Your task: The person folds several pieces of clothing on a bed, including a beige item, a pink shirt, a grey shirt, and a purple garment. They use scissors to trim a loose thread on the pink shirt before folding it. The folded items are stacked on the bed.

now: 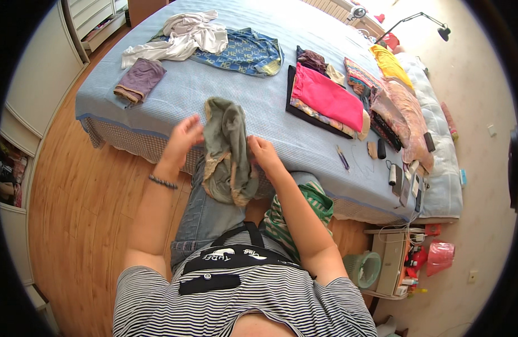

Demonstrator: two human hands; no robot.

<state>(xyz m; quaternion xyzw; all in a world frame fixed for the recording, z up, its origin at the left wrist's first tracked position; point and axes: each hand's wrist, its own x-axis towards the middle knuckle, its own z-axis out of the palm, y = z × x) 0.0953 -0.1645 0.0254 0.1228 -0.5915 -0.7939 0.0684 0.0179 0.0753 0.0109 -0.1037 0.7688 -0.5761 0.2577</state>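
Observation:
A grey-green garment with tan trim hangs crumpled over my lap, at the near edge of the bed. My right hand pinches its right side, fingers closed on the cloth. To the left of the garment is my left hand, fingers apart and close to the cloth; it grips nothing that I can see. A green and white striped cloth lies on my right thigh. The garment's exact kind is hard to make out in its folds.
On the blue checked bed lie a folded purple garment, a crumpled white garment and blue patterned cloth. Folded clothes with a pink piece on top are at right. A pen lies nearer; a green basket stands below.

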